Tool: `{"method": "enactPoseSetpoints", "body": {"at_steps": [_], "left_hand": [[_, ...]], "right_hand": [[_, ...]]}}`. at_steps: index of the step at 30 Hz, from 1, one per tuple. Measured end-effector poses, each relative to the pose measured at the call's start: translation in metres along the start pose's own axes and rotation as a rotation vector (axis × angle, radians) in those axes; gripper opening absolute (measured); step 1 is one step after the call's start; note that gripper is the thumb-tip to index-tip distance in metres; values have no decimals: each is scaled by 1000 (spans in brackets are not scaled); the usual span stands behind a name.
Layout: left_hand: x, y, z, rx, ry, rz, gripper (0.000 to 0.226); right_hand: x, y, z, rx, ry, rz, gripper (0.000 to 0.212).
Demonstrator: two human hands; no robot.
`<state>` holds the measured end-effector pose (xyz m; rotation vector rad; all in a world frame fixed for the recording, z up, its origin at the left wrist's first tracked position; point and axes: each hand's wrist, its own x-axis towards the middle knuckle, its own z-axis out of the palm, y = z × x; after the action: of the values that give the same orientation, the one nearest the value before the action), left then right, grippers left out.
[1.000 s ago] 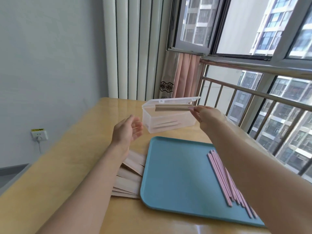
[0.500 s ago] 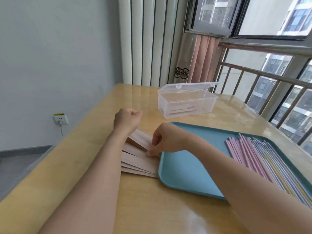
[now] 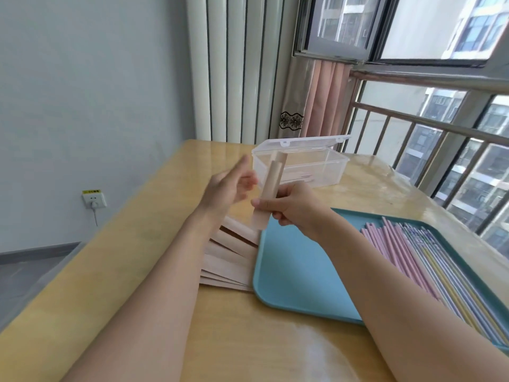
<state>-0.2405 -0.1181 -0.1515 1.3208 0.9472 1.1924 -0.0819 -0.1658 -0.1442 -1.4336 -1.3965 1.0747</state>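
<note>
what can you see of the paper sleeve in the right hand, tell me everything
The paper sleeve is a long, narrow strip of light brown, kraft-looking paper. It is held nearly upright in the air, tilted slightly right at the top, where one layer rises above the other. The right hand pinches it near the lower end, and a short bottom end shows below the fingers.

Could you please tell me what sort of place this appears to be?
Probably a home, likely a high-rise flat's window corner: a wooden table beside a railed window facing apartment blocks, a curtain, and a wall socket. The right hand holds a paper sleeve there.
</note>
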Motion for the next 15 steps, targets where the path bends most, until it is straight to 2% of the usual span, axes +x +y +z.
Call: {"method": "enactPoseSetpoints", "body": {"at_steps": [2,4,6,7,9,11,12,15], "left_hand": [[-13,0,30,-7,-218,-25,44],[-24,-9,55,-5,-231,-39,32],[-33,-19,76,-69,-230,-111,32],[-36,-23,80,-111,-249,-161,33],[-42,-29,89,-166,-332,-269,32],[-47,-32,97,-112,-412,-331,29],[-48,-32,98,-57,-438,-339,30],[-46,-31,99,35,-451,-330,40]], "right_hand": [[-10,-3,-13,-145,-44,8,30],[-21,-3,-29,-261,-119,52,22],[-32,1,-61,-381,-116,120,33],[-35,3,-78,-493,-53,146,39],[-41,14,-117,-842,191,170,50],[-48,28,-143,-1082,371,222,51],[-50,33,-148,-1105,375,260,49],[-48,40,-143,-1027,233,360,46]]}}
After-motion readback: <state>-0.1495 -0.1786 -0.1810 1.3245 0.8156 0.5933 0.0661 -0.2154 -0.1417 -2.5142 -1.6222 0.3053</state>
